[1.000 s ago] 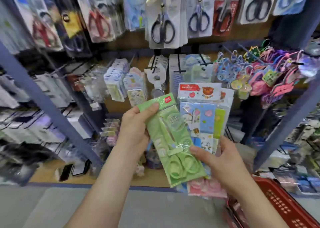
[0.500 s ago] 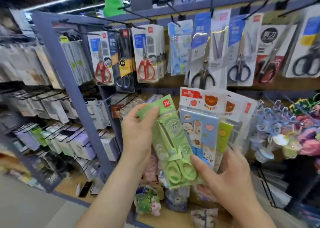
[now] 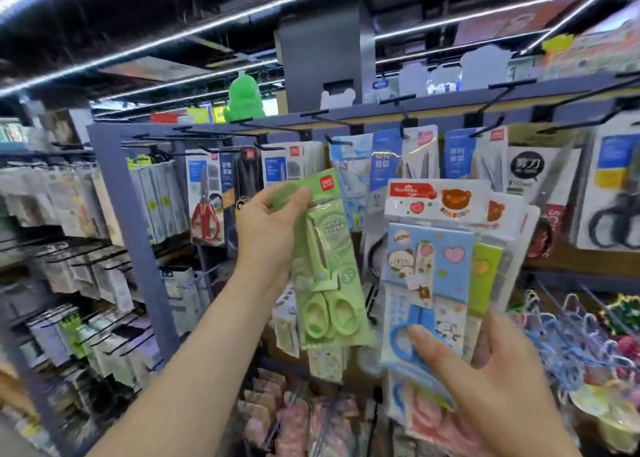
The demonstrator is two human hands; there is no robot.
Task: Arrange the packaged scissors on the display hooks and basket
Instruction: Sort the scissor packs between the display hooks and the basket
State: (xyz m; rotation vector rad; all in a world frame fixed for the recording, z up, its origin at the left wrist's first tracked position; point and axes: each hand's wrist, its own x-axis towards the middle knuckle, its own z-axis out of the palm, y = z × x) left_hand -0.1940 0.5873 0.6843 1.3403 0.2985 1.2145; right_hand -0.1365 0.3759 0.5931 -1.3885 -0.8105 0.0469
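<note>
Pinching the top of a green scissors pack [image 3: 329,276] with the left hand [image 3: 266,228]; gripping a fanned stack of packs [image 3: 433,259] in the right hand [image 3: 485,380], before display hooks [image 3: 398,103].

Green scissors pack [image 3: 329,266]; blue cartoon-printed scissors pack [image 3: 429,269].

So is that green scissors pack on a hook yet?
Not yet. The left hand grips the green scissors pack near its top and holds it tilted in the air, with no hook through it.
</note>
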